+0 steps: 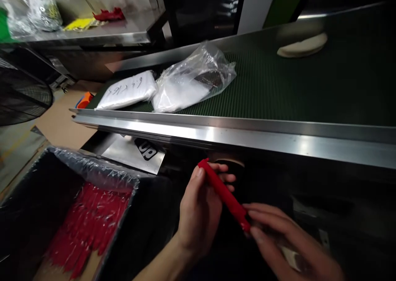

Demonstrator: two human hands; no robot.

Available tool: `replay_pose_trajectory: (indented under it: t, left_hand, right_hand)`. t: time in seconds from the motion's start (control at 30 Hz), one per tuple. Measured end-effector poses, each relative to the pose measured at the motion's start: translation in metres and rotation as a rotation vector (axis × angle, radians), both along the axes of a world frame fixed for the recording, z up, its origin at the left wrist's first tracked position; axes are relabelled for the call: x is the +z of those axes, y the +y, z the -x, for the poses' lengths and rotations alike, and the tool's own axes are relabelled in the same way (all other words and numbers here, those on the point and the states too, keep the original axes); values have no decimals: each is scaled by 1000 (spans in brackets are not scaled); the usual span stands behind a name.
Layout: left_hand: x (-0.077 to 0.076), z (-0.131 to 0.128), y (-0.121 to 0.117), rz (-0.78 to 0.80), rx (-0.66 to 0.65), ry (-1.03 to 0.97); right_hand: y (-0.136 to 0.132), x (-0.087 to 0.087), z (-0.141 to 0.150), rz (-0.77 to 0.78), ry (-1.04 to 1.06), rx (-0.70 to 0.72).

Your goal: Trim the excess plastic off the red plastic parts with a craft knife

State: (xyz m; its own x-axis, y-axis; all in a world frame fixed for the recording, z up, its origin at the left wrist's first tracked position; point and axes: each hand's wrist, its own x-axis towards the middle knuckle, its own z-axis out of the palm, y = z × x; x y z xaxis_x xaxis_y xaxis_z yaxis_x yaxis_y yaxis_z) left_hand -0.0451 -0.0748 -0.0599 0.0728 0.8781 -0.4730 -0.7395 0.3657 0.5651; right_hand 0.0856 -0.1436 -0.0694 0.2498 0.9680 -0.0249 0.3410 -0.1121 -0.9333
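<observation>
Both of my hands hold one red stick-like piece (pixel 223 193) below the steel edge of the conveyor. My left hand (pixel 201 208) grips its upper end with thumb and fingers wrapped round it. My right hand (pixel 278 235) pinches its lower end with the fingertips; that hand is blurred. Under my hands everything is dark and I cannot make out details. To the left stands a box lined with clear plastic (pixel 102 173), holding several similar red pieces (pixel 88 223).
A green conveyor belt (pixel 309 91) with a steel rail (pixel 235 134) runs across. On it lie a white packet with writing (pixel 126 90), a clear plastic bag (pixel 193 81) and a pale flat piece (pixel 302 46). A steel table (pixel 86 31) stands at the back left, a fan guard (pixel 21 91) at the left.
</observation>
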Motion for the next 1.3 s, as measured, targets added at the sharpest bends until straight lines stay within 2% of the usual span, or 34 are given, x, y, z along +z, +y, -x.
replay_pose_trajectory:
  t: [0.17,0.27,0.33,0.43,0.53,0.7,0.87,1.07,1.3]
  left_hand:
    - [-1,15,-6,-64,-116,105]
    - [-4,17,-9,-40,-132,114]
    - [-5,16,-11,-11,-122,103]
    - [-7,15,-13,26,-116,100]
    - [-7,13,-13,71,-100,112]
    - [-5,13,-13,105,-87,107]
    - [-3,14,-14,97,-151,119]
    - [-2,15,-16,74,-213,47]
    - [-6,17,-19,91,-306,-95]
  right_hand:
    - [-3,-17,-21,46,35,19]
    - [-7,-30,-29,125,149,-60]
    - [-7,-32,-30,171,228,-117]
    - [-6,-28,-27,187,299,-153]
    - [-2,-22,-25,168,339,-122]
    - [0,-23,-27,150,332,-112]
    - [4,-22,-30,146,373,-141]
    - [7,-18,-31,60,416,-155]
    - [11,-16,-32,209,505,-200]
